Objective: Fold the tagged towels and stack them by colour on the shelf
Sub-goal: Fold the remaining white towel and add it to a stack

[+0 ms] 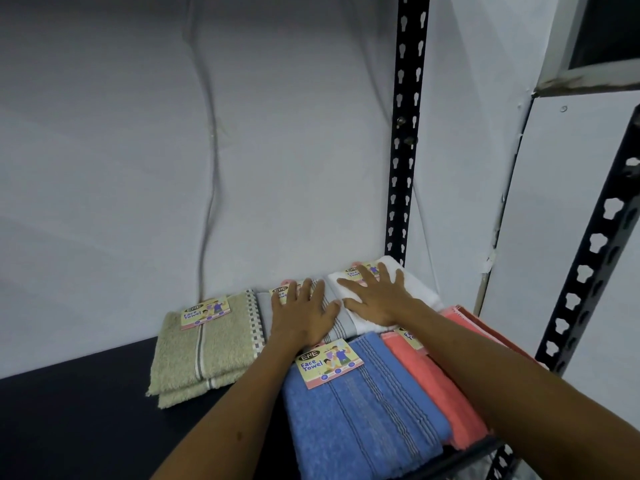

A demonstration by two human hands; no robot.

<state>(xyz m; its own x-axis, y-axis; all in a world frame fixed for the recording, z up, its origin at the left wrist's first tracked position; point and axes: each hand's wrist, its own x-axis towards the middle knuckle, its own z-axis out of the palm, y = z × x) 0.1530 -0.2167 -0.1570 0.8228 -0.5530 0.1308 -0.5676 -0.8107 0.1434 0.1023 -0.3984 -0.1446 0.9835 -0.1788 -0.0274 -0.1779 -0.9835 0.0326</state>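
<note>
Both hands are lying flat, fingers straight — left hand (304,315) pressing the grey towel (341,323), right hand (375,299) smoothing the white towel (419,289) — best pressing evenly, edges squared.

Card tag on folded blue terry towel (360,414), front right of the dark shelf board (69,420): "ENE", "Face Towel".
Card tag on folded beige terry towel (204,351), near the shelf's back edge: "ENE", "Face Towel".
Tag on grey striped towel (341,322): "ENE" readable, the rest covered by a hand.
Tags on white towel (420,289) and coral towel (434,382): partly hidden, only fragments legible.
</note>
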